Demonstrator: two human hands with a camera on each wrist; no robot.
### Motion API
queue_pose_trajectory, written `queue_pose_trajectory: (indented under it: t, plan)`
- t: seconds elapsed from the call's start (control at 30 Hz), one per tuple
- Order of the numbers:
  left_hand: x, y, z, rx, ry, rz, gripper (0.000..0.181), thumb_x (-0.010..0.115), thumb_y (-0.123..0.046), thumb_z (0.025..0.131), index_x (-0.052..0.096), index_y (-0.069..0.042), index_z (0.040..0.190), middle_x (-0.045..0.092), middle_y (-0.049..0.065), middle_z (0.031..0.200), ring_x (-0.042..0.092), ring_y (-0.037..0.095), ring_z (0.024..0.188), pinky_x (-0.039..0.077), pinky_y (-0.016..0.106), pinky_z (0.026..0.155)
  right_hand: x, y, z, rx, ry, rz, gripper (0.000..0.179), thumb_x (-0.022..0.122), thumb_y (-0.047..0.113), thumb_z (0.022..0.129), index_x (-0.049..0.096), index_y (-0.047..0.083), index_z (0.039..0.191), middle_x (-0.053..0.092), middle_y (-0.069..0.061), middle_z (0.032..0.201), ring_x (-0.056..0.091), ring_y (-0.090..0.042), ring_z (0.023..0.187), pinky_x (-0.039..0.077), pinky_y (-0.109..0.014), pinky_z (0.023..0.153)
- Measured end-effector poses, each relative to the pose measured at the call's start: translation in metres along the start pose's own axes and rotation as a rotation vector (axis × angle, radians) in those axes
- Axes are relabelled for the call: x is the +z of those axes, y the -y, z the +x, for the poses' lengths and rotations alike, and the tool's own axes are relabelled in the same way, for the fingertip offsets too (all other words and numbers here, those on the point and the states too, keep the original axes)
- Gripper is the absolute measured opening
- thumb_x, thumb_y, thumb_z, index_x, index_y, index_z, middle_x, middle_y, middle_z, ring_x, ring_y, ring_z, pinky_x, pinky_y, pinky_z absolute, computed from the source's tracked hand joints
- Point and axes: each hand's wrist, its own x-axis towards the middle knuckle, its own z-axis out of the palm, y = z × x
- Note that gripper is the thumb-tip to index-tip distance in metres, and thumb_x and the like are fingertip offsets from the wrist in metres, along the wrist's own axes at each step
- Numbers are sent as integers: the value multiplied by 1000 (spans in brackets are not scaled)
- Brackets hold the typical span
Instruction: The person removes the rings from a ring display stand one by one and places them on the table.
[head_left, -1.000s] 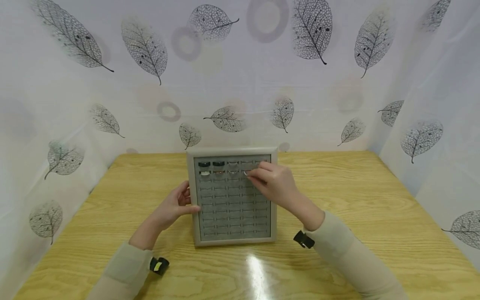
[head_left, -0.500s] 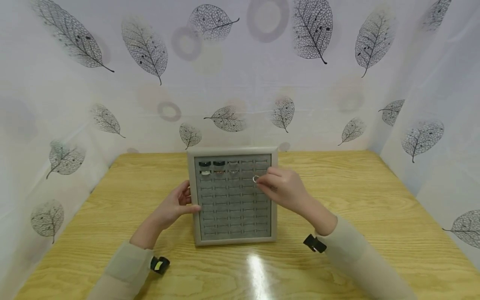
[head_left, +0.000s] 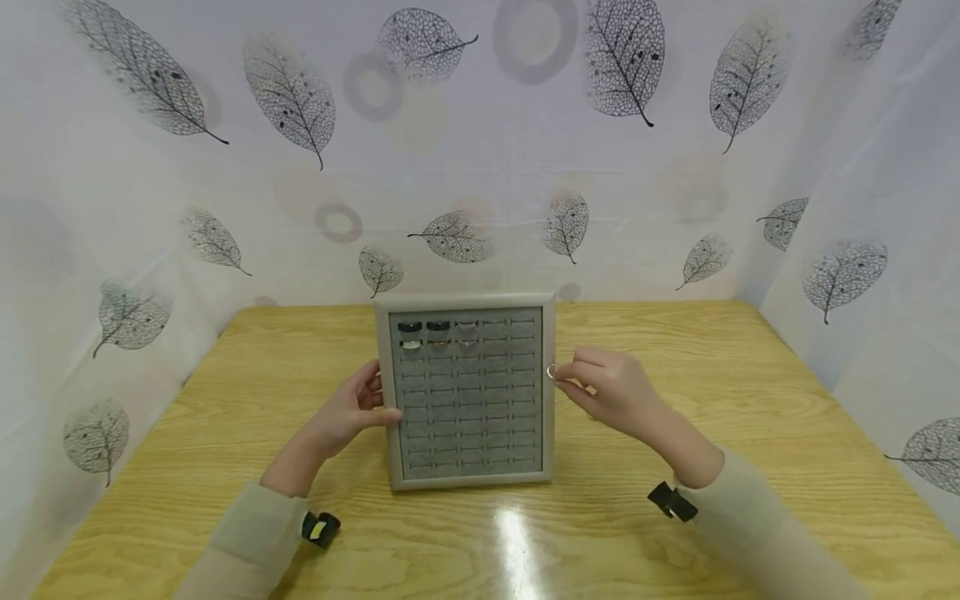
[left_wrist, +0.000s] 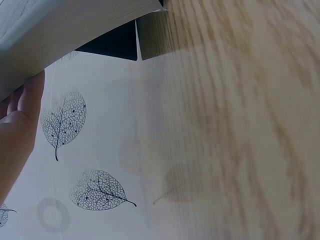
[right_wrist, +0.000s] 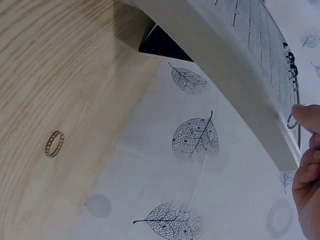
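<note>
A ring display board (head_left: 471, 392) stands nearly upright, with grey slotted padding inside a pale frame. My left hand (head_left: 339, 417) grips its left side, thumb on the front and fingers behind the edge; in the left wrist view these fingers (left_wrist: 31, 97) meet the frame's side. My right hand (head_left: 611, 392) pinches a small silver ring (head_left: 551, 372) between thumb and fingertips, just at the frame's right edge. Black rings (head_left: 423, 327) and thin silver and copper-toned rings (head_left: 438, 342) sit in the upper left slots. The lower slots hold no rings.
A gold-toned chain-pattern ring (right_wrist: 54, 144) lies on the wooden table (head_left: 750, 400) to the right of the board. A dark support (right_wrist: 164, 44) props the board from behind. Leaf-printed cloth (head_left: 480, 150) hangs around the table's back and sides.
My right hand has drawn the silver ring away from the second row, moving right and down to the frame's right edge. My left hand and the board have stayed in place.
</note>
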Motion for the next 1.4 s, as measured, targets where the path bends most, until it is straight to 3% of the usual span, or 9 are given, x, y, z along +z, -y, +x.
queue_pose_trajectory:
  t: [0.2, 0.53, 0.67, 0.77, 0.87, 0.93, 1.2, 1.4]
  plan:
    - [0, 0, 0, 4, -4, -3, 76, 65, -1, 79, 16, 3, 137, 45, 22, 119, 53, 19, 100, 46, 32, 81, -8, -3, -14, 29, 20, -26, 37, 42, 29, 93, 65, 7, 72, 50, 5, 61, 38, -3, 46, 30, -13, 39]
    - [0, 1, 1, 14, 2, -4, 75, 64, 1, 78, 17, 3, 137, 46, 22, 118, 53, 20, 100, 46, 32, 80, -14, -12, -37, 83, 80, -77, 44, 39, 33, 94, 65, 8, 70, 50, 6, 61, 36, -1, 45, 29, -14, 39]
    - [-1, 1, 1, 21, 2, -7, 75, 65, 0, 78, 17, 3, 136, 47, 21, 117, 54, 20, 99, 46, 32, 80, -14, -17, -47, 106, 119, -72, 30, 51, 26, 90, 65, 8, 71, 50, 6, 63, 36, 0, 46, 30, -14, 39]
    - [0, 1, 0, 19, 2, -4, 75, 65, -1, 78, 18, 3, 136, 47, 20, 117, 54, 20, 99, 46, 32, 80, -14, -20, -53, 122, 156, -80, 7, 66, 12, 76, 64, 8, 71, 50, 6, 63, 36, 0, 46, 30, -15, 39]
    - [0, 0, 0, 10, 1, -2, 76, 65, -2, 78, 18, 1, 137, 47, 19, 117, 54, 21, 99, 46, 33, 80, -13, -24, -58, 138, 188, -92, 13, 72, 2, 63, 64, 8, 70, 50, 5, 63, 36, 0, 46, 31, -15, 39]
    - [0, 0, 0, 6, 2, -3, 76, 65, -2, 78, 18, -1, 137, 47, 19, 118, 53, 21, 100, 46, 33, 80, -13, -27, -62, 152, 207, -100, 17, 74, 0, 59, 64, 8, 70, 50, 5, 63, 37, 1, 46, 31, -15, 39]
    - [0, 1, 1, 7, 1, -7, 76, 65, -2, 78, 18, -1, 138, 46, 20, 119, 53, 22, 100, 46, 33, 81, -9, -39, -78, 273, 370, -111, 15, 75, -1, 63, 64, 7, 70, 55, 3, 67, 49, -5, 51, 39, -18, 43]
    - [-1, 2, 1, 16, 8, -29, 79, 65, -1, 78, 13, 3, 138, 43, 24, 121, 52, 20, 102, 45, 32, 82, -9, -46, -86, 366, 495, -42, 11, 72, -2, 68, 65, 4, 74, 55, 0, 71, 53, -10, 57, 43, -21, 48]
